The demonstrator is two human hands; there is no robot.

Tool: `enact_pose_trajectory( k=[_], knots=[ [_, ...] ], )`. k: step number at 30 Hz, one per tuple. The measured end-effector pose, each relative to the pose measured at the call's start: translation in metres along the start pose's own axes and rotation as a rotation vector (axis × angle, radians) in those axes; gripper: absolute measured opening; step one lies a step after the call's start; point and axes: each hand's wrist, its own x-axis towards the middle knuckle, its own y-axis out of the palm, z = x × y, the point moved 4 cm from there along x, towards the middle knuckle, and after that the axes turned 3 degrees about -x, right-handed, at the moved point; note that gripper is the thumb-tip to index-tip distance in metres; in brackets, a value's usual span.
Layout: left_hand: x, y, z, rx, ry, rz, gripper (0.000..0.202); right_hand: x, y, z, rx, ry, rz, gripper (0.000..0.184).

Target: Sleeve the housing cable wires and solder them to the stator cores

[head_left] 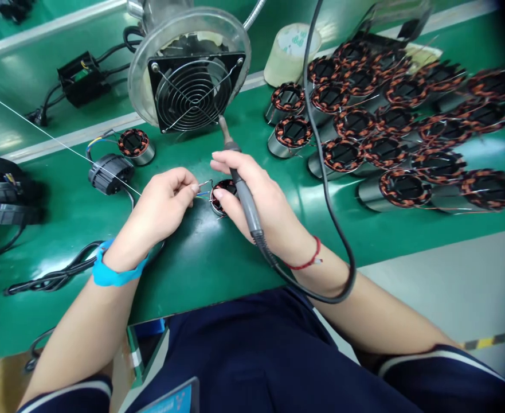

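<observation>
My right hand (265, 201) holds a soldering iron (246, 201) like a pen, its tip pointing up and away toward the fan. Thumb and fingertips of that hand touch a copper-wound motor stator (223, 188), which stands on the green bench and is partly covered by the hand. Just left of it, my left hand (166, 201) pinches a thin wire lead (204, 184) that runs to the stator. Blue and yellow leads show between the two hands. Where exactly the lead meets the stator is too small to tell.
A round fume fan (195, 94) stands behind my hands. Many wound stators (355, 123) fill the right side. One more stator (135, 143) and a black motor cap (110, 172) sit at left. Tape (289, 60) stands behind. The iron's cable (327, 189) loops over my right forearm.
</observation>
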Motion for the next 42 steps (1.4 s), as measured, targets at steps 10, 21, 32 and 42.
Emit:
enact_pose_trajectory(
  k=[10, 21, 32, 42],
  knots=[
    [-0.001, 0.000, 0.001, -0.053, 0.012, 0.017, 0.014, -0.011, 0.010, -0.001, -0.103, -0.024, -0.139, 0.046],
    [-0.007, -0.003, 0.003, -0.141, -0.012, -0.074, 0.003, -0.009, 0.019, 0.007, -0.050, -0.040, -0.128, 0.046],
    [-0.023, -0.004, -0.022, 0.124, 0.277, -0.059, 0.012, -0.006, 0.020, -0.001, 0.121, -0.019, -0.163, 0.046],
    [-0.015, -0.004, -0.011, 0.194, 0.186, -0.120, 0.012, -0.009, 0.013, -0.008, 0.037, 0.011, -0.044, 0.049]
  ],
)
